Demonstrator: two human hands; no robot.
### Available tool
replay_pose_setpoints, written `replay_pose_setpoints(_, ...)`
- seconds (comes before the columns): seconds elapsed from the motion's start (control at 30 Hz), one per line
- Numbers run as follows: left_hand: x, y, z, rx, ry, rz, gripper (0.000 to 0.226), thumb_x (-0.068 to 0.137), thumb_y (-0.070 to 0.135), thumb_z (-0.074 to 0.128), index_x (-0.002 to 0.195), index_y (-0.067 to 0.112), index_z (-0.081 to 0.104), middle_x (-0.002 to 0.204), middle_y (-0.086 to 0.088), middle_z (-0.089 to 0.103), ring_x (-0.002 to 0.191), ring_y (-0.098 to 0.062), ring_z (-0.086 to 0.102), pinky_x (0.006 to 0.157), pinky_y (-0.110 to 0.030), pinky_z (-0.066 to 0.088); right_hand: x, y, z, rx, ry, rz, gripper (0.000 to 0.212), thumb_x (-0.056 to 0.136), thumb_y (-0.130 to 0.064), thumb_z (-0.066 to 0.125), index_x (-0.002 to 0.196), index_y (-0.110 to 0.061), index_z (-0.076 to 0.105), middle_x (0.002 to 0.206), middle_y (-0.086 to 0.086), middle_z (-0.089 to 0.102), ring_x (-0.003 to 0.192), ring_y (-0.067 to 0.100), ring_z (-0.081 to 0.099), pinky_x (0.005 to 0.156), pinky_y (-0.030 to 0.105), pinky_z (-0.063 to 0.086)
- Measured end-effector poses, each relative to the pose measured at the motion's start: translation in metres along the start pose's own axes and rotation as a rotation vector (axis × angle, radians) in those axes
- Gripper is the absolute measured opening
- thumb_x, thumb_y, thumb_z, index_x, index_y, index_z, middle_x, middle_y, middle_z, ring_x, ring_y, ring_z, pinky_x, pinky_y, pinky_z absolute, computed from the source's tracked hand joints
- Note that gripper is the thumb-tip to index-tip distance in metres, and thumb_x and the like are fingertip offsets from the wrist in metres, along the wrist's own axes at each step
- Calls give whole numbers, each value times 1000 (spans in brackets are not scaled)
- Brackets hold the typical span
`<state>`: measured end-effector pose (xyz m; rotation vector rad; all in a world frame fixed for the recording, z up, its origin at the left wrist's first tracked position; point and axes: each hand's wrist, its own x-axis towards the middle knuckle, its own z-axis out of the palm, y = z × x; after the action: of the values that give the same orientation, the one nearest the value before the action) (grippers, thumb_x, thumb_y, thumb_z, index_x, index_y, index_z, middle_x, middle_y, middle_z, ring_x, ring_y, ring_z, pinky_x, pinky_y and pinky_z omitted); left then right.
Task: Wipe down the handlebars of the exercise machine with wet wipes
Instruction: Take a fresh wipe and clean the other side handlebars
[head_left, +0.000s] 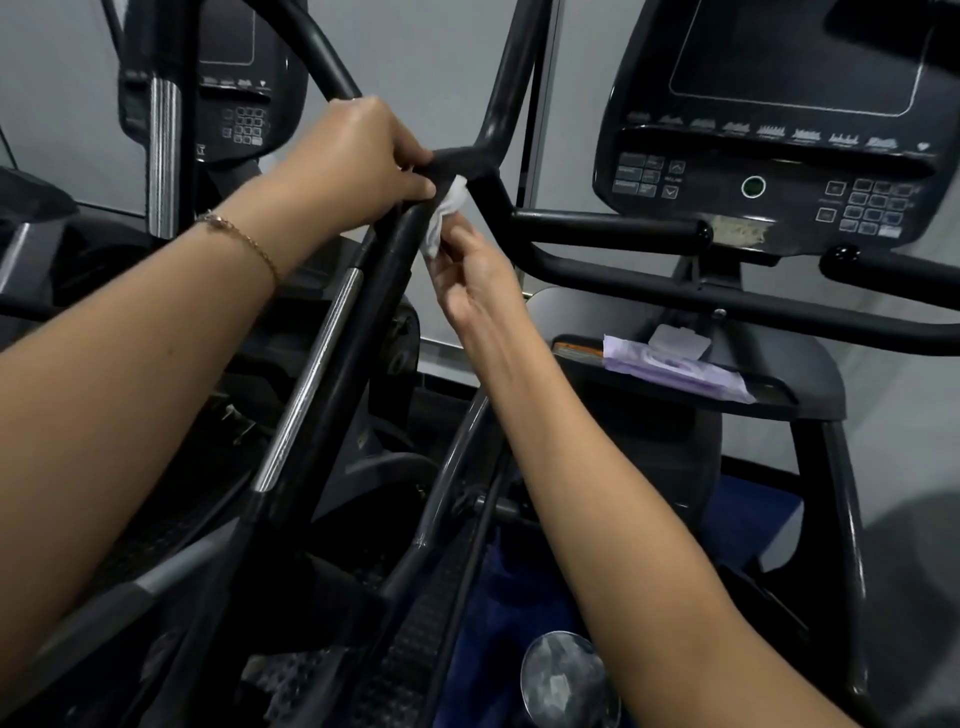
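One handlebar (395, 254), black, slanting up through the middle of the view to a bend near the console (779, 130).
One left hand (363, 161), curling its fingers round the handlebar at the bend and gripping it, and wearing a thin bracelet (244, 241) at the wrist.
One wet wipe (445, 210), white and crumpled, lying against the right side of the handlebar just under the bend. How far it is wrapping round the back is hard to tell.
One right hand (470, 275), pinching the lower end of the wet wipe between its fingertips.
One pack of wipes (675, 366), lilac with a pale flap, resting on the dark shelf (774, 397) below the console, well apart from both hands.
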<state>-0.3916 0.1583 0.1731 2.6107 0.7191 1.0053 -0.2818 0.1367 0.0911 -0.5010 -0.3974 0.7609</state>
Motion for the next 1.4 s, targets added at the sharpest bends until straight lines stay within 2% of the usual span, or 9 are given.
replay_pose_setpoints(0.2,-1,1,1,45,11,16,38,89,24,62,125,15,61,121,-11,62,75,-16,48,74,-23,38,-12,-4,-11,-93,-111,65,27,90,12,41,80,-2,61,63,3,69,55,9,66,61,17,55)
replay_pose_setpoints(0.33,-3,2,5,64,38,-3,37,90,24,60,126,17,61,125,-11,59,92,-25,59,79,-26,40,3,-9,1,14,-16,88,28,93,10,38,77,-1,58,50,3,66,45,9,64,52,19,54)
replay_pose_setpoints(0.5,-1,1,8,77,28,-33,31,88,23,60,119,19,64,119,-8,61,104,-27,60,82,-28,42,-5,-13,-24,-110,-159,109,23,91,10,40,87,-1,60,63,3,71,56,9,68,59,17,57)
replay_pose_setpoints(0.6,12,7,4,66,22,-27,22,85,23,62,104,16,69,111,-8,66,102,-24,61,89,-32,49,11,-32,-26,-62,-9,20,23,93,8,42,102,0,62,72,6,70,56,11,68,57,18,56)
replay_pose_setpoints(0.8,34,22,3,126,-63,-23,27,86,21,65,111,11,70,110,-10,69,103,-27,62,93,-38,50,55,-29,-22,-112,193,18,34,92,4,49,122,-6,58,81,7,61,68,16,59,50,21,55)
replay_pose_setpoints(1.07,35,19,6,153,-55,-13,26,88,22,63,111,13,70,112,-10,67,104,-30,61,89,-36,47,77,-23,-11,71,190,-10,16,90,6,51,77,-1,58,48,7,65,47,17,64,61,25,55)
replay_pose_setpoints(1.2,37,18,7,160,-53,-10,25,87,21,62,109,12,71,110,-11,67,103,-30,61,88,-36,48,72,-32,-22,46,134,13,19,93,5,48,77,1,57,45,7,63,40,13,63,41,21,53)
replay_pose_setpoints(1.33,38,19,6,150,-68,-9,26,87,21,63,110,10,70,109,-10,68,101,-28,62,91,-37,50,78,-38,-14,-17,194,36,14,92,2,52,78,2,57,45,9,63,74,25,70,56,24,55)
replay_pose_setpoints(1.4,38,19,6,153,-64,-8,25,88,21,63,110,11,70,110,-10,68,102,-28,61,91,-37,50,72,-39,-18,-82,128,49,14,92,4,50,80,4,57,47,10,64,60,21,70,48,21,55)
